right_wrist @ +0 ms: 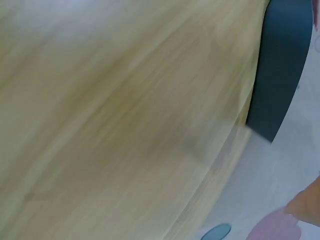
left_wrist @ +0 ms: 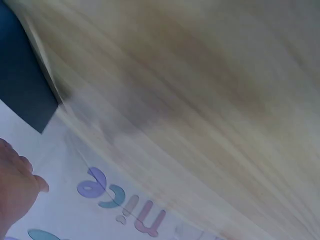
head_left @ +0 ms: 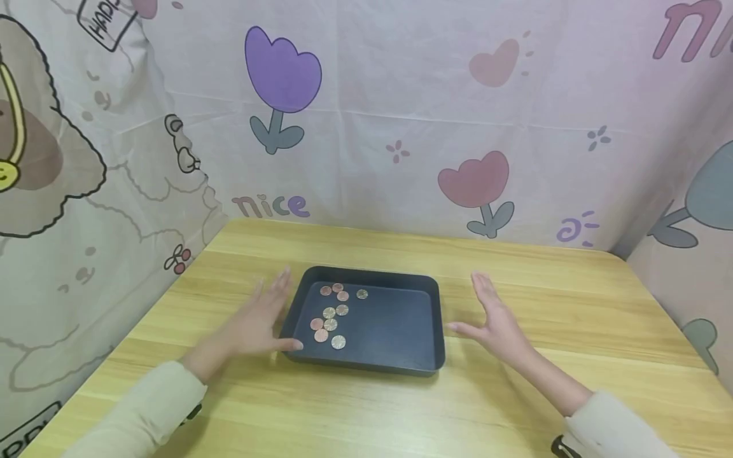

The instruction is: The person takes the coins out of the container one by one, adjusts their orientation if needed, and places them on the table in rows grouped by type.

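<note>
White printed cloth (head_left: 366,83): "nice" can be read; other lettering is cropped.
Yellow wood-grain table (head_left: 469,407): no brand is seen.
Dark rectangular tray (head_left: 395,324): set on the table, ungripped.
Left hand (head_left: 258,324): fingers spread, tray contact unclear.
Right hand (head_left: 499,324): fingers extended, held apart.
Round copper- and brass-coloured coins (head_left: 338,342): contained in the tray's left half; placing looks done, none seen outside.

Behind the left hand (head_left: 258,324) is a plain, pale cream left sleeve (head_left: 140,410), creased near its cuff; behind the right hand (head_left: 501,327), a matching right sleeve (head_left: 615,426). 2 dark pieces (head_left: 193,415), 1 beside each cuff, show partly.
</note>
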A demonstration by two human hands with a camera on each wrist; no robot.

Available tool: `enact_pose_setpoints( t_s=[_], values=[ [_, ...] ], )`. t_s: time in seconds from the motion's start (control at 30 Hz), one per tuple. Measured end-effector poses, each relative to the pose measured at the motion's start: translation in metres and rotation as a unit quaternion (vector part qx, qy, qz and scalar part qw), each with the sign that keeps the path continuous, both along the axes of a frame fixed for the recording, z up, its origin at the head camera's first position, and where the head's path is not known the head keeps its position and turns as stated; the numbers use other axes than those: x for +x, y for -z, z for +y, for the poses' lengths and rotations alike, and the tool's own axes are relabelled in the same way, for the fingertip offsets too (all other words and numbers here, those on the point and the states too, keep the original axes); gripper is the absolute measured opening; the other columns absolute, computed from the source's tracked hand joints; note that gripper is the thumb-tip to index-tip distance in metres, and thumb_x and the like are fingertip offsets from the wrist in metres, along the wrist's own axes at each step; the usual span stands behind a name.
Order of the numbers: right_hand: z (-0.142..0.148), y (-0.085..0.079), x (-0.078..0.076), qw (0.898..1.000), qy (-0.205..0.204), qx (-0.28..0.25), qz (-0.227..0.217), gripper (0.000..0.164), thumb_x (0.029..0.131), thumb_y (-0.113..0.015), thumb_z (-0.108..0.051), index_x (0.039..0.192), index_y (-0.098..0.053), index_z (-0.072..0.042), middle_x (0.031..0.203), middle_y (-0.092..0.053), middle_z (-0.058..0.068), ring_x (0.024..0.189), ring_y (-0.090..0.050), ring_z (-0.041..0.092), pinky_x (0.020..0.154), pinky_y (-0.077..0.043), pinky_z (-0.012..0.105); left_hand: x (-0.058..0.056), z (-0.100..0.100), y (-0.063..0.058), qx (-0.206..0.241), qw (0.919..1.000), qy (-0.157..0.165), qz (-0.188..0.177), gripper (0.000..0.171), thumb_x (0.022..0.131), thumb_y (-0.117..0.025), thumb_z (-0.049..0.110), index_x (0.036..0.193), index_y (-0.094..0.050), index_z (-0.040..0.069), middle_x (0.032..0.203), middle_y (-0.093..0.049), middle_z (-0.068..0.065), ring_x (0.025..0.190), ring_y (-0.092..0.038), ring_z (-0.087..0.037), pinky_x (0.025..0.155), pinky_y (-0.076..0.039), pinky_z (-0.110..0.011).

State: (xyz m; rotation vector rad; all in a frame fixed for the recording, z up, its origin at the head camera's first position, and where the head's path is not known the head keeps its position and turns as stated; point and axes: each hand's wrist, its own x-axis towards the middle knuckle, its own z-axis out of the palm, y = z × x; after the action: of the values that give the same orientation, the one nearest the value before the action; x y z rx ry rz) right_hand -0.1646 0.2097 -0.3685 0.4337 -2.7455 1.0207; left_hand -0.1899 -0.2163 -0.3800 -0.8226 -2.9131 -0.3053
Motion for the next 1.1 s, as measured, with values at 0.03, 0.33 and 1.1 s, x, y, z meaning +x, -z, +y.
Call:
enact_pose_setpoints(
  t_s=[0.03,0.33,1.1],
  values=[
    [-0.004,0.000,0.000,1.000,-0.002,-0.007,0.018,0.097,0.073,-0.077,-0.030,0.145,-0.021,0.004,0.150,-0.020,0.026,0.139,-0.018,0.044,0.111,-0.022,0.058,0.001,0.002,0.001,0.001,1.0000,0.004,-0.004,0.120,0.067,-0.066,0.066,0.147,-0.011,-0.004,0.155,-0.003,-0.023,0.142,-0.007,-0.040,0.114,-0.006,-0.062],
    [-0.040,0.008,0.003,0.991,-0.049,-0.065,0.102,0.067,0.067,-0.082,-0.016,0.126,-0.055,0.002,0.124,-0.060,0.019,0.115,-0.056,0.035,0.094,-0.049,0.047,0.007,0.009,0.009,-0.021,0.9995,0.013,-0.020,0.127,0.062,-0.060,0.078,0.144,-0.016,-0.008,0.154,-0.006,-0.025,0.142,-0.011,-0.042,0.115,-0.012,-0.057],
    [-0.147,0.018,-0.011,0.973,-0.156,-0.143,-0.088,0.032,0.078,-0.073,-0.011,0.105,-0.066,0.004,0.078,-0.065,0.010,0.070,-0.056,0.008,0.061,-0.048,0.015,0.011,0.008,0.003,-0.012,0.9987,0.010,-0.049,0.121,0.063,-0.064,0.074,0.139,-0.028,-0.013,0.149,-0.023,-0.028,0.138,-0.024,-0.041,0.114,-0.023,-0.051]
  ],
)
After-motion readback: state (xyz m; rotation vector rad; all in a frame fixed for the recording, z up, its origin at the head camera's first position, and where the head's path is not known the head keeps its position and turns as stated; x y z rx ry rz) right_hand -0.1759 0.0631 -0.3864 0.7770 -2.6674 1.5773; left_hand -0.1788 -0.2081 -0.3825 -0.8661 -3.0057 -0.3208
